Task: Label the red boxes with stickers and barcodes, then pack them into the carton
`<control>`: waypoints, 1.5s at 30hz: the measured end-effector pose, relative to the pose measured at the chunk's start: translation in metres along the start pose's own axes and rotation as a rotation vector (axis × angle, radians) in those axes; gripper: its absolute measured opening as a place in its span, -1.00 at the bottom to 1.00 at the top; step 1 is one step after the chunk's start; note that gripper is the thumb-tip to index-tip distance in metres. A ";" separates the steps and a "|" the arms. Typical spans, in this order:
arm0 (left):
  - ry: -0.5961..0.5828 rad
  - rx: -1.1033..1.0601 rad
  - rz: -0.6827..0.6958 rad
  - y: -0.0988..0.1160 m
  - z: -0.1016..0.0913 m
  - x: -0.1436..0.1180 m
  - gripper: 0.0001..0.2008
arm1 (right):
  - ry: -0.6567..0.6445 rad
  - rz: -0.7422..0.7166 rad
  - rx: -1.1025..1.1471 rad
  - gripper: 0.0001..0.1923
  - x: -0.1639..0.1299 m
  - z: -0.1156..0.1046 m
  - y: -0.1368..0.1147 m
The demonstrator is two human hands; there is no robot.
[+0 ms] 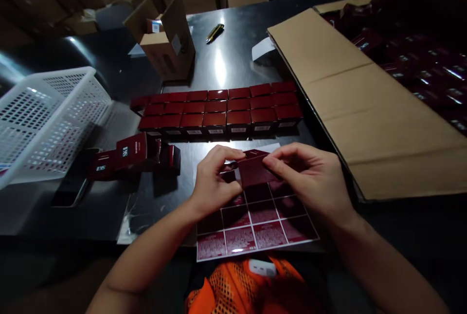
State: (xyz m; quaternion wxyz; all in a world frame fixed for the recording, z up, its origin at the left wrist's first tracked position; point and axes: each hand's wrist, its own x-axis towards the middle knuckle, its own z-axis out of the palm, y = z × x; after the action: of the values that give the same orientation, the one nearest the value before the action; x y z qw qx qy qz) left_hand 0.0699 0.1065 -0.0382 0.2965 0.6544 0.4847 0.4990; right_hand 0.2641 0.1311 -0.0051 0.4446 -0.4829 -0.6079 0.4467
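Both hands meet over a sheet of dark red labels (255,226) that lies on the surface (226,61) just in front of the person. The left hand (213,177) and the right hand (310,177) pinch one dark red label (253,170) between thumb and fingers, closed on its two ends, lifted a little above the sheet. To do this well, I think the label should be peeled slowly and kept flat, so it does not curl or stick to itself. Behind the hands stand rows of small red boxes (219,112); a few more boxes (134,156) lie at left beside a white basket (47,119). A flat cardboard sheet (365,104) lies close at right and leaves little room there.
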 end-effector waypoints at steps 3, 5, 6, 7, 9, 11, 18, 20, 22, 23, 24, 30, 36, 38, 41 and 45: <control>-0.003 0.008 -0.014 0.000 0.000 0.000 -0.66 | -0.005 -0.008 -0.001 -0.84 0.000 0.000 0.000; -0.004 0.010 -0.011 0.000 0.000 0.000 -0.66 | -0.009 -0.013 0.000 -0.84 0.000 0.000 0.000; -0.004 0.009 -0.007 0.000 0.000 0.000 -0.66 | -0.011 -0.015 0.000 -0.83 0.000 0.000 0.000; -0.004 0.007 -0.002 0.000 0.000 0.000 -0.66 | -0.011 -0.017 0.000 -0.83 0.000 0.000 0.000; -0.004 0.000 0.005 0.000 0.000 0.000 -0.65 | -0.014 -0.015 0.000 -0.83 0.000 0.000 0.000; -0.005 -0.011 0.017 -0.001 0.000 0.000 -0.65 | -0.017 -0.012 -0.004 -0.84 0.000 0.000 0.000; 0.002 0.022 0.106 -0.004 -0.001 0.000 -0.60 | -0.032 0.006 -0.050 -0.82 0.000 -0.001 -0.003; -0.002 0.044 0.118 -0.004 -0.001 0.000 -0.61 | -0.024 0.003 -0.056 -0.82 0.001 -0.002 -0.003; -0.005 0.059 0.116 -0.003 -0.001 0.000 -0.62 | -0.017 -0.013 -0.064 -0.83 0.001 -0.001 -0.003; -0.006 0.063 0.113 -0.003 -0.001 0.000 -0.63 | -0.015 -0.024 -0.075 -0.83 0.000 -0.001 -0.003; -0.004 0.068 0.111 -0.003 -0.001 0.000 -0.64 | -0.014 -0.037 -0.090 -0.83 0.000 -0.001 -0.002; 0.006 0.034 0.059 -0.003 0.002 -0.003 -0.64 | 0.066 -0.154 -0.258 -0.68 -0.003 -0.001 0.003; 0.072 -0.320 -0.173 -0.009 -0.003 0.006 -0.58 | 0.403 -0.218 -0.419 -0.39 0.017 -0.018 0.017; 0.132 -0.420 -0.199 -0.013 -0.006 0.013 -0.51 | 0.383 -0.302 -0.420 -0.54 0.020 -0.013 0.022; 0.189 -0.534 -0.243 -0.020 -0.009 0.022 -0.44 | 0.099 -0.447 -0.421 -0.67 0.014 0.009 0.028; 0.309 -0.560 -0.207 -0.035 -0.004 0.027 -0.41 | -0.178 -0.380 -0.362 -0.27 0.005 0.034 0.041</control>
State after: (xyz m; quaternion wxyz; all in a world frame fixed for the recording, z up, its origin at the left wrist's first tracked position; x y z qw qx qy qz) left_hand 0.0547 0.1436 -0.0579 0.4371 0.4113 0.4319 0.6732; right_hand 0.2380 0.1379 -0.0516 0.3715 -0.3907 -0.7942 0.2801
